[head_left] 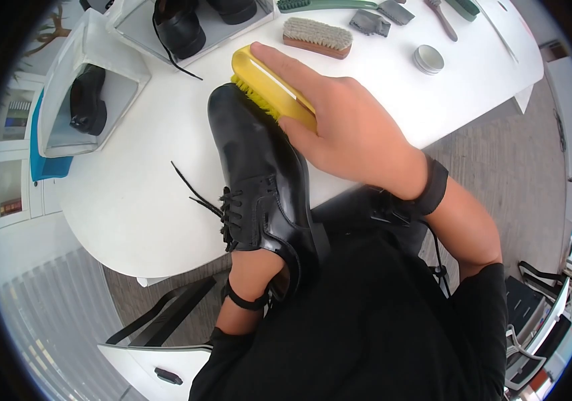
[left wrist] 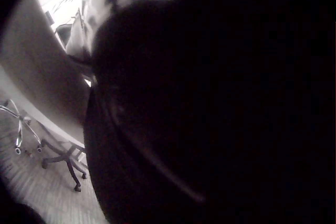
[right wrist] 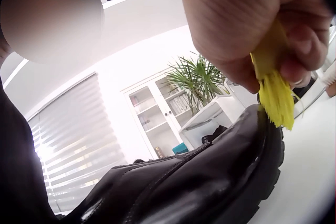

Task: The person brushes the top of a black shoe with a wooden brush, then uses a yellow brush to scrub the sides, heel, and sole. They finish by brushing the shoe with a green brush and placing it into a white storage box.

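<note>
A black leather lace-up shoe [head_left: 249, 147] is held out over the white table's edge, toe pointing away. My left hand [head_left: 256, 269] goes into its opening; the fingers are hidden inside. My right hand [head_left: 359, 127] grips a yellow brush [head_left: 266, 77] by its back, thumb on the near side. In the head view its yellow bristles lie against the side of the shoe's toe. From the right wrist, the bristles [right wrist: 277, 100] overlap the toe edge just above the sole. Loose black laces [head_left: 196, 194] hang off the shoe's left side. A dark shape fills most of the left wrist view.
On the white table [head_left: 125, 214] stand boxes with black shoes [head_left: 179, 33] [head_left: 87, 100]. Toward the back lie a wooden brush with grey bristles [head_left: 317, 38], grey cloth pieces [head_left: 369, 23], a small round tin [head_left: 428, 59], and a green-handled brush [head_left: 319, 5].
</note>
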A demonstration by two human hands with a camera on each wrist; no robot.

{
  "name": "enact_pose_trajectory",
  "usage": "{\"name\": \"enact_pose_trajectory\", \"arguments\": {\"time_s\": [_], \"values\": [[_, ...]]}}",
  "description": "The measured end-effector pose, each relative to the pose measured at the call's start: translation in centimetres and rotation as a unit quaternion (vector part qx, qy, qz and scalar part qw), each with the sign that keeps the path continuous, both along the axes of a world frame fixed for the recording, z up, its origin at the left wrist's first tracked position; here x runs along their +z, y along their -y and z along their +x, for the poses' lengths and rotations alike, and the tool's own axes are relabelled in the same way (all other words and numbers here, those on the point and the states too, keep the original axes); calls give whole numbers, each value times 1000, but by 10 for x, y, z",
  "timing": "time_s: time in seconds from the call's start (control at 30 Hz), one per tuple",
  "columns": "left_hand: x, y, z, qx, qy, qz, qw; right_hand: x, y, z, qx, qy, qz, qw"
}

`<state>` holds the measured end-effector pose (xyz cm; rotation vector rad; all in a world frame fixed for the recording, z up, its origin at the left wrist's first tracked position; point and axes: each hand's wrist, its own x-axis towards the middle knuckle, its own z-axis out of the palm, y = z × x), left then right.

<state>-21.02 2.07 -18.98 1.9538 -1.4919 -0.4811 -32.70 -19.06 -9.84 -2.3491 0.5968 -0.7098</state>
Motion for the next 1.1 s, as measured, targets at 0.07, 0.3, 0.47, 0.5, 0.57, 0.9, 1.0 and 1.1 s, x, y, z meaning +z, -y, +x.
{"name": "enact_pose_trajectory", "arguments": {"time_s": [0.07,0.3,0.47,0.5,0.57,0.9,1.0,1.1], "values": [[-4,-3,1,-17,17,-44,999,0,-2,-2,2,-1,6,1000],[-8,-6,2,-10,-26,-41,999,-6,-9,-7,-16,28,18,999],[-10,-4,2,1,-38,-23,999,-2,-8,-8,-7,14,34,999],[-11,-4,1,4,-58,-14,998,0,-7,-10,-2,-2,43,999],[-15,-6,2,20,-61,-10,998,4,-6,-12,-5,-12,55,998],[-6,-1,-2,25,-5,-23,999,7,-13,-21,-14,-47,75,996],[-3,0,-4,30,8,4,1000,4,-15,-25,-7,-31,72,997],[2,3,-5,31,39,22,999,1,-17,-29,-5,-20,80,997]]}}
